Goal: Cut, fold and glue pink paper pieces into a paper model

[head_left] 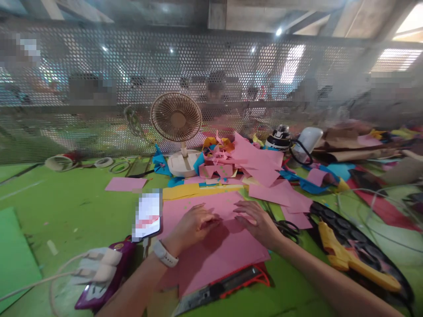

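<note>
on a green table [86, 207], a large sheet of pink paper [228, 257] is being laid out flat, directly in front of the person, and both hands are being held over it. the left hand [194, 224] is being angled inward with its fingers curled and its thumb reaching toward the middle of the sheet; because the fingertips are being partly hidden, it cannot fairly be told whether anything is being pinched there. the right hand [257, 222] is being held opposite, its fingers bent and parted, with a gap being left between the two hands. a white watch [165, 253] is being worn on the left wrist.

just left of the sheet, a phone [150, 220] is being propped with its screen lit, and nearer the person white plugs [105, 264] are being held in a purple power strip [115, 270]. the sheet's near edge is being underlain by a red and black tool [231, 281]. yellow paper [185, 191] is being overlapped at the far edge, beyond which pink scraps [254, 158] are being heaped beside a fan [176, 119]. at the right, a yellow glue gun [350, 259] is being supported by a black tray [390, 268].
</note>
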`<state>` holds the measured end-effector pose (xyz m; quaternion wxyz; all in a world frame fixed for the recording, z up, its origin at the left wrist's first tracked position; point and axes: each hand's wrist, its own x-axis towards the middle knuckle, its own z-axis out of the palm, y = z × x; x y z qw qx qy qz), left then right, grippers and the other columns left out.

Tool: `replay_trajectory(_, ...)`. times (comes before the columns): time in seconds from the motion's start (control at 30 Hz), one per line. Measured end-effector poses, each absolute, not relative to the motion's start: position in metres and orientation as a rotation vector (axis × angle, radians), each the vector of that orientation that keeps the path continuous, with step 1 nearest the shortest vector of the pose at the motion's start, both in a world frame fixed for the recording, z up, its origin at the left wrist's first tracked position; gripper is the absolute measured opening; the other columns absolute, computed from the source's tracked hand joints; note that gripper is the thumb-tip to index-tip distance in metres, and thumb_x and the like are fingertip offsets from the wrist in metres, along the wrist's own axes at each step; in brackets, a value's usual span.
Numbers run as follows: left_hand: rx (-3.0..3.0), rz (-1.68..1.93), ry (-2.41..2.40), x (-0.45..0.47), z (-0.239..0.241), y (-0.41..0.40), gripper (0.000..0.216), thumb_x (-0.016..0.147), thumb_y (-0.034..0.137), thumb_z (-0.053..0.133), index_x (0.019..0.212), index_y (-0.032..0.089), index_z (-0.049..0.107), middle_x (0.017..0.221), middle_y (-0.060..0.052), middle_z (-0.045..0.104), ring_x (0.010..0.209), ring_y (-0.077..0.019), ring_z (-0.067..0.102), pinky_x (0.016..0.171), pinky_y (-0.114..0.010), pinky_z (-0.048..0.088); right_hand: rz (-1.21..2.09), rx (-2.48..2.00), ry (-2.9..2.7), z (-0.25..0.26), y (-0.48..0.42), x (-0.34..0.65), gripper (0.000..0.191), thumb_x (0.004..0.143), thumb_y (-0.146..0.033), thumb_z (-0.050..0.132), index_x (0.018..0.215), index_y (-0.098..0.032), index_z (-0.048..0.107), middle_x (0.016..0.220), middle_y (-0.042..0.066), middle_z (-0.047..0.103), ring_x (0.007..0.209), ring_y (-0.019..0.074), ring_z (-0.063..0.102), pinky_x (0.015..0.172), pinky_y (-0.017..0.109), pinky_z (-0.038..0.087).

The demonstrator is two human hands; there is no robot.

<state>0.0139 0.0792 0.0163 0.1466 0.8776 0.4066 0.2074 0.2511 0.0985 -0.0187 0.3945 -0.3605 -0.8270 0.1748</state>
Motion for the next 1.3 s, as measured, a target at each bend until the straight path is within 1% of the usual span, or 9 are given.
replay_trajectory(0.2,2.483,0.661,1.125,0.015,0.016,0.079,0.017,0.087,0.029,0.050,0.095,0.025,0.064,0.093,0.001,0.070,0.087,-0.0144,0.062,0.101,-0.037,0.032,0.610,-1.042,-2.051,0.028,0.093,0.278,0.017,0.086,-0.029,0.050,0.089,-0.021,0.064,0.095,0.006,0.066,0.089,0.0183,0.061,0.079,0.031,0.048)
replay_trajectory(0.33,2.496,0.672,1.158,0.015,0.017,0.079,0.018,0.087,0.030,0.050,0.091,0.024,0.066,0.088,-0.001,0.070,0.082,-0.0155,0.061,0.092,-0.034,0.039,0.543,-1.262,-2.154,0.052,0.085,0.314,0.021,0.086,-0.034,0.048,0.087,-0.021,0.064,0.086,0.003,0.067,0.077,0.0162,0.060,0.068,0.026,0.046)
replay_trajectory(0.47,2.461,0.660,1.198,0.014,0.018,0.082,0.021,0.088,0.033,0.049,0.096,0.023,0.066,0.092,-0.003,0.069,0.086,-0.0174,0.059,0.079,-0.029,0.044,0.322,-1.707,-2.232,0.047,0.092,0.338,0.023,0.085,-0.037,0.045,0.082,-0.022,0.063,0.083,0.001,0.066,0.071,0.0151,0.060,0.062,0.024,0.040)
replay_trajectory(0.7,2.412,0.680,1.229,0.011,0.016,0.082,0.022,0.087,0.031,0.050,0.098,0.025,0.067,0.092,-0.002,0.069,0.087,-0.0165,0.058,0.078,-0.028,0.044,0.246,-1.975,-2.325,0.012,0.125,0.331,0.033,0.078,-0.048,0.054,0.068,-0.017,0.062,0.072,0.008,0.067,0.069,0.0210,0.060,0.054,0.025,0.031)
replay_trajectory(0.87,2.406,0.667,1.194,0.013,0.018,0.080,0.021,0.086,0.032,0.051,0.098,0.024,0.067,0.093,-0.002,0.068,0.087,-0.0159,0.057,0.078,-0.027,0.043,0.296,-1.921,-2.410,0.009,0.132,0.324,0.025,0.079,-0.039,0.055,0.068,-0.018,0.061,0.070,0.006,0.067,0.067,0.0197,0.061,0.053,0.024,0.030)
replay_trajectory(1.03,2.448,0.602,1.240,0.014,0.021,0.080,0.027,0.087,0.040,0.048,0.084,0.021,0.067,0.081,-0.003,0.066,0.080,-0.0163,0.056,0.071,-0.027,0.042,0.248,-1.881,-2.382,0.033,0.118,0.332,0.026,0.082,-0.042,0.050,0.075,-0.020,0.061,0.079,0.005,0.068,0.073,0.0192,0.061,0.056,0.024,0.034)
replay_trajectory(1.13,2.429,0.627,1.273,0.012,0.019,0.082,0.029,0.087,0.042,0.047,0.087,0.020,0.066,0.085,-0.003,0.066,0.082,-0.0165,0.056,0.074,-0.028,0.042,0.188,-1.891,-2.315,0.051,0.094,0.365,0.025,0.086,-0.038,0.041,0.084,-0.022,0.060,0.083,0.002,0.067,0.072,0.0173,0.060,0.059,0.024,0.037)
replay_trajectory(1.23,2.425,0.695,1.353,0.011,0.016,0.084,0.030,0.087,0.043,0.047,0.084,0.020,0.065,0.084,-0.004,0.065,0.082,-0.0168,0.056,0.076,-0.028,0.042,0.167,-1.902,-2.279,0.053,0.063,0.414,0.022,0.082,-0.034,0.043,0.090,-0.025,0.061,0.089,0.001,0.067,0.074,0.0176,0.062,0.062,0.026,0.043)
replay_trajectory(1.3,2.412,0.756,1.427,0.009,0.015,0.085,0.030,0.086,0.043,0.048,0.081,0.019,0.064,0.082,-0.003,0.065,0.081,-0.0170,0.056,0.075,-0.028,0.041,0.185,-1.905,-2.324,0.044,0.043,0.445,0.026,0.078,-0.033,0.048,0.098,-0.024,0.062,0.100,0.004,0.066,0.085,0.0205,0.063,0.071,0.029,0.046)
